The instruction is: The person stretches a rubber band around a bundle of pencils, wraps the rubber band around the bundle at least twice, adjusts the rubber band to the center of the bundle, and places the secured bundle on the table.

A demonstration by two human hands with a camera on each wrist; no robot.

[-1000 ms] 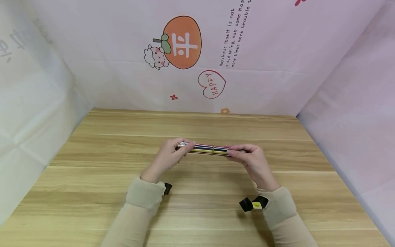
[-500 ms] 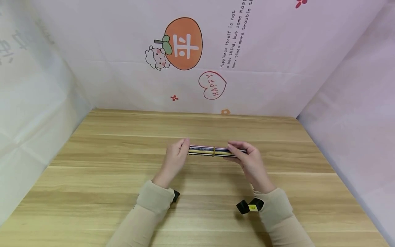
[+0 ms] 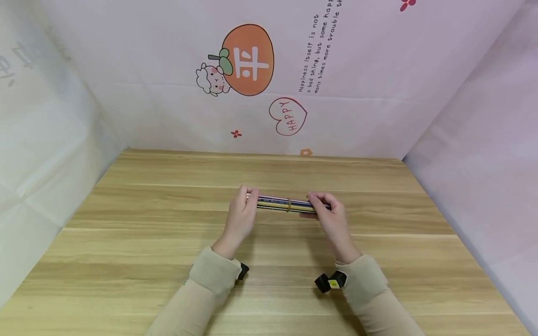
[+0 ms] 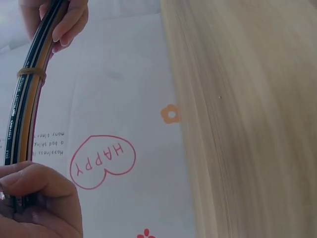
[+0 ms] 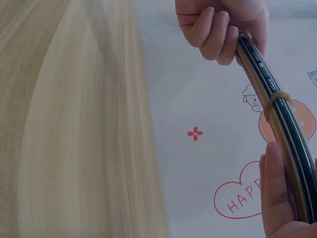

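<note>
A bundle of striped pencils [image 3: 273, 203] is held level above the table between both hands. A tan rubber band [image 3: 288, 205] circles the bundle near its middle. My left hand [image 3: 240, 217] grips the left end, its fingers curled round it in the left wrist view. At the other end, my right hand [image 3: 332, 224] holds the bundle with the thumb on top and fingers beneath. Dark pencils and a yellow-orange one [image 4: 29, 106] show side by side in the left wrist view. Silvery tips peek out past the left hand, mostly covered by its fingers.
Below the hands lies a wood-grain table [image 3: 147, 224]. A white printed cloth [image 3: 357, 121] stands behind its far edge, with more cloth at the left and right sides. Each wrist carries a small black camera [image 3: 322, 283].
The left hand has turned more upright and closed further round the left end. My right hand has shifted slightly left, its thumb now higher on the bundle. The bundle stays between both hands.
</note>
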